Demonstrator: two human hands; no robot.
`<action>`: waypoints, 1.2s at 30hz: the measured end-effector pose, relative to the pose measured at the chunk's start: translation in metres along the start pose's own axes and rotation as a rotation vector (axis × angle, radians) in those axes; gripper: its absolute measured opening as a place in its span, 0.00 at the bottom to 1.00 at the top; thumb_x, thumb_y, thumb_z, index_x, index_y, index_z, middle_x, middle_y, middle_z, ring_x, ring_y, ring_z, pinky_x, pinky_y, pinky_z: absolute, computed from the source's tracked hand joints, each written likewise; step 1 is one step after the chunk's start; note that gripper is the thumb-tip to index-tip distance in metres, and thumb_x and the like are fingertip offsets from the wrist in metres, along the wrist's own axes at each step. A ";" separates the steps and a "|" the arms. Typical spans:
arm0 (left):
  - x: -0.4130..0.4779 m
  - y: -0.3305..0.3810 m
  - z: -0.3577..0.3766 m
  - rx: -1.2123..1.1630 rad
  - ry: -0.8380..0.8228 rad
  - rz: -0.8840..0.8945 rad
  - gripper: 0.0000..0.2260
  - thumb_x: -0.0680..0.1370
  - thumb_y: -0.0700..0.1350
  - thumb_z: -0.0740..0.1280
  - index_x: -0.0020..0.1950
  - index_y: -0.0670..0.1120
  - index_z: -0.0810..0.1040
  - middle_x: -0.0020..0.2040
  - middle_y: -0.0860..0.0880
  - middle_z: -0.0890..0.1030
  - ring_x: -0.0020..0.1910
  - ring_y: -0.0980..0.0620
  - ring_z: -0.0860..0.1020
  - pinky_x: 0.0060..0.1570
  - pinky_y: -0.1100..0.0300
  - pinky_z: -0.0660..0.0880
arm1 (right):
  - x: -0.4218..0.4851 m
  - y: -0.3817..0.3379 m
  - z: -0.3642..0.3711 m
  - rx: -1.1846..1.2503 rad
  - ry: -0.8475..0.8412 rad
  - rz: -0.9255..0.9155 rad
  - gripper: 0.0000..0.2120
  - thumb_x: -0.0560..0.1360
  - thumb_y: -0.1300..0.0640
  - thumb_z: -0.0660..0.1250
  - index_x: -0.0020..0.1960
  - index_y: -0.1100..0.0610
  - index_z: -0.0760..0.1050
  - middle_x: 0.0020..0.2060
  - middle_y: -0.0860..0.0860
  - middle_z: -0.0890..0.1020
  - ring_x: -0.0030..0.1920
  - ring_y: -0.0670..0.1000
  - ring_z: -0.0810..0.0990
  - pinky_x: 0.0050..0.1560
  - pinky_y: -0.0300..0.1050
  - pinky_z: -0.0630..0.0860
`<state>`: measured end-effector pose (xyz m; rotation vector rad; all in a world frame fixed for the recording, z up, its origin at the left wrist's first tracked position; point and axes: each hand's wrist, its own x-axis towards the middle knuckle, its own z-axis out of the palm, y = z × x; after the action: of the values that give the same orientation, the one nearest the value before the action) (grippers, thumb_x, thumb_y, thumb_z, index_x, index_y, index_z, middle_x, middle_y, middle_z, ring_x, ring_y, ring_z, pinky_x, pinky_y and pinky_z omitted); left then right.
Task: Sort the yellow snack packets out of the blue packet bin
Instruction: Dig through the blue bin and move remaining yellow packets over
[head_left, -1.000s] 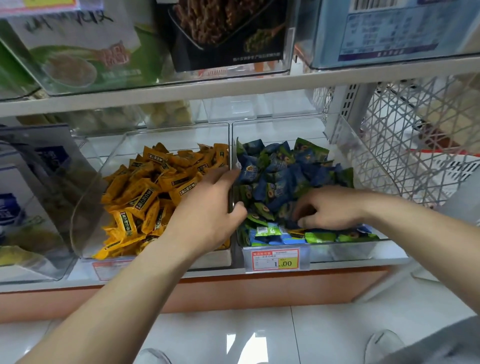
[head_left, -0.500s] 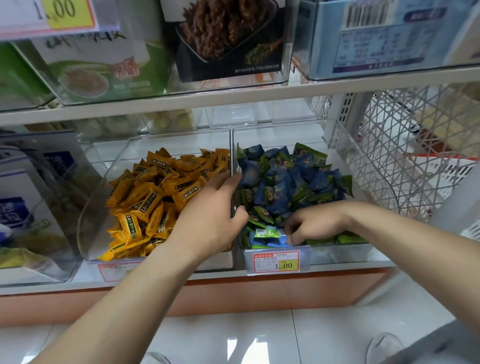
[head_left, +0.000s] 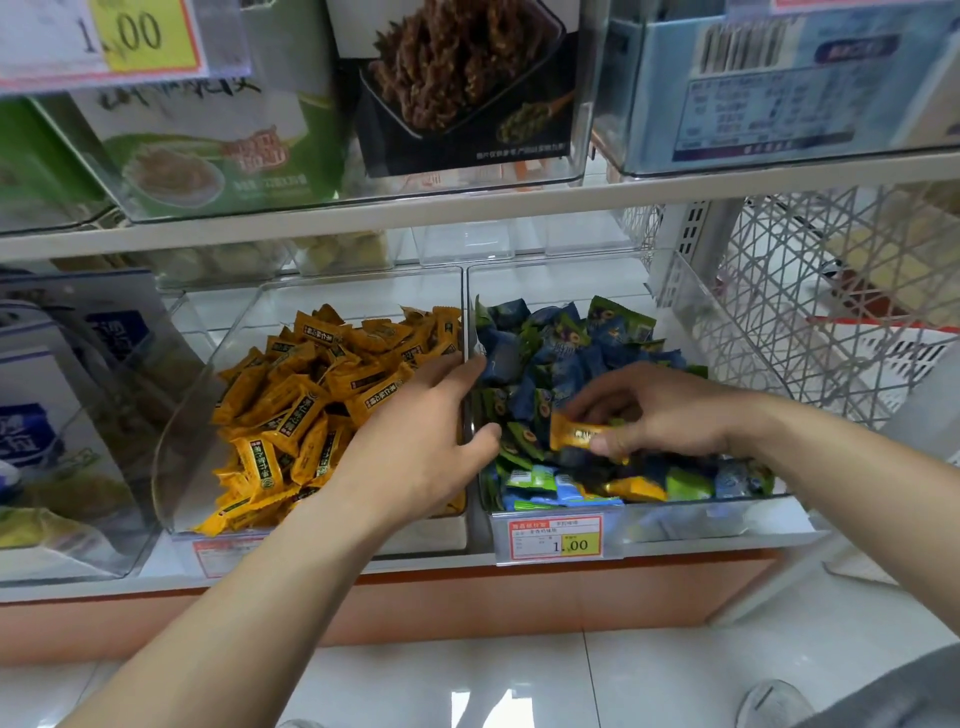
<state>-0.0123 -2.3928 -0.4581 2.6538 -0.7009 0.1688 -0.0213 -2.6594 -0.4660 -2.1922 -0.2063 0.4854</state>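
Two clear bins stand side by side on the lower shelf. The right bin (head_left: 691, 512) holds blue and green packets (head_left: 561, 358); the left bin (head_left: 234, 332) is heaped with yellow packets (head_left: 311, 395). My right hand (head_left: 654, 410) pinches one yellow packet (head_left: 574, 435) just above the blue pile. Another yellow packet (head_left: 631, 488) lies among the blue ones near the front wall. My left hand (head_left: 421, 447) grips the divider wall between the bins, thumb on the blue side and fingers on the yellow side.
A price tag (head_left: 556, 538) reading 1.00 hangs on the right bin's front. Above runs a shelf board (head_left: 467, 208) carrying boxed goods in clear bins. A white wire basket (head_left: 810, 312) stands to the right. Boxes in a clear bin (head_left: 62, 415) sit at left. Tiled floor lies below.
My right hand dug into the front of the blue pile, then rose with a yellow packet pinched in its fingers. My left hand stayed on the divider.
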 end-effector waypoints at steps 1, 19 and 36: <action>-0.001 0.002 0.000 0.007 0.035 -0.002 0.30 0.76 0.58 0.66 0.77 0.55 0.64 0.76 0.52 0.66 0.73 0.50 0.65 0.68 0.56 0.67 | 0.000 -0.001 -0.001 0.053 0.076 -0.035 0.15 0.72 0.60 0.76 0.56 0.47 0.80 0.47 0.44 0.86 0.47 0.45 0.84 0.45 0.37 0.79; 0.012 0.016 -0.012 -0.197 0.260 -0.016 0.08 0.72 0.59 0.71 0.47 0.58 0.79 0.39 0.64 0.79 0.43 0.66 0.77 0.37 0.74 0.69 | -0.012 -0.019 -0.008 -0.461 0.460 -0.084 0.04 0.75 0.45 0.69 0.43 0.44 0.78 0.41 0.40 0.79 0.43 0.42 0.77 0.42 0.42 0.72; -0.001 0.007 -0.016 -0.171 0.169 0.022 0.10 0.74 0.56 0.71 0.53 0.56 0.79 0.51 0.58 0.79 0.49 0.58 0.76 0.48 0.59 0.76 | 0.011 -0.014 0.046 -0.325 -0.182 0.214 0.20 0.75 0.52 0.71 0.63 0.54 0.71 0.52 0.49 0.78 0.50 0.48 0.76 0.52 0.44 0.74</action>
<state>-0.0167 -2.3921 -0.4413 2.4363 -0.6582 0.3198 -0.0297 -2.6133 -0.4836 -2.5017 -0.1570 0.8217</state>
